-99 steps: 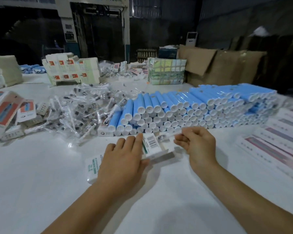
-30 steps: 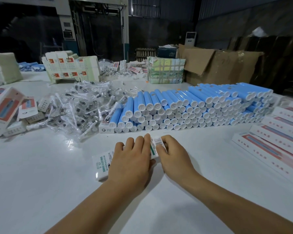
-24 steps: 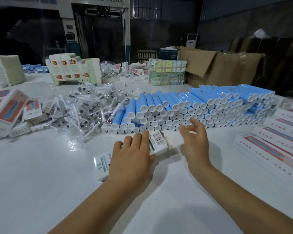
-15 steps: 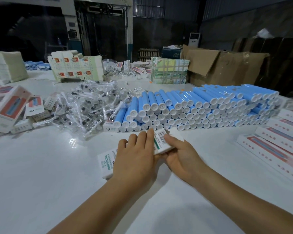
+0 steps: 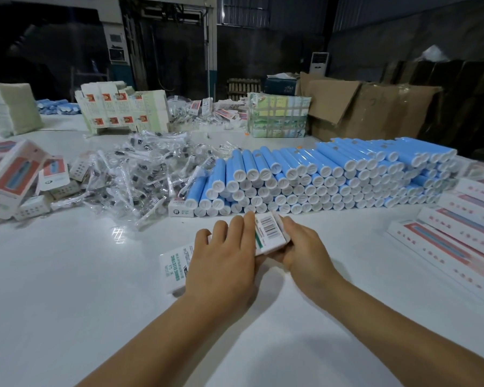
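Center frame, left hand (image 5: pixel 224 263) presses flat on the box (image 5: pixel 271 233); right hand (image 5: pixel 302 250), back from its reach, now grips its end, probably closing the flap.

The left hand (image 5: pixel 224 263) covers the middle of the box (image 5: pixel 270 233), so only its 2 ends show. The right hand (image 5: pixel 302 247) hides the box's right end face. The print beside its barcode is too small to read. Right of both hands, the flat boxes (image 5: pixel 464 247) run off the picture's edge.
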A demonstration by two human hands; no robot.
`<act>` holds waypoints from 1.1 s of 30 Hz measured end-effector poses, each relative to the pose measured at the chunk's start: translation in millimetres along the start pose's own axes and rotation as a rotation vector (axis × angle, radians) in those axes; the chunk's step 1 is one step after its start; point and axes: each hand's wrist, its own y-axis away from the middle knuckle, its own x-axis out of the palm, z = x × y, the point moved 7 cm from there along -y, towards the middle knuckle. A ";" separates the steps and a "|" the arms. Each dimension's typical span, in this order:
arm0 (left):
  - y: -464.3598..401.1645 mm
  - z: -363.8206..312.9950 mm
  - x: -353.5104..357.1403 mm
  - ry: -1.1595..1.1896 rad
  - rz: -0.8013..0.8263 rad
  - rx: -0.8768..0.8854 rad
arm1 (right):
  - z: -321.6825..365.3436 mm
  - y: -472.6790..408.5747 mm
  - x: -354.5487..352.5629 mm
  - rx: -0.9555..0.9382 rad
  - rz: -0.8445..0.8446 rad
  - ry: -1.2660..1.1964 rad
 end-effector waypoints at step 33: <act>-1.5 -3.9 3.3 -0.061 -0.066 0.062 | 2.0 8.0 -2.3 -0.234 -0.173 0.764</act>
